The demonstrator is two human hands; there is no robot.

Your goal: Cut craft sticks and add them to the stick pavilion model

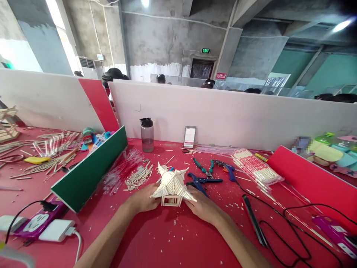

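Observation:
A small pavilion model made of pale sticks (172, 186) stands on the red table (167, 238) in front of me. My left hand (143, 199) holds its left side by the roof edge. On the other side, my right hand (202, 206) grips its right edge. Both hands touch the model and steady it upright. Right behind the model lie blue-handled cutters (202, 181).
Teal pliers (205, 168) and another blue tool (226, 168) lie behind. A grey bottle (147, 134) stands at the white partition. Cut sticks (138, 178), packs of chopsticks (255, 166), a green divider (92, 171), a black glue tool with cable (253, 219) and power strips (41, 223) surround the spot.

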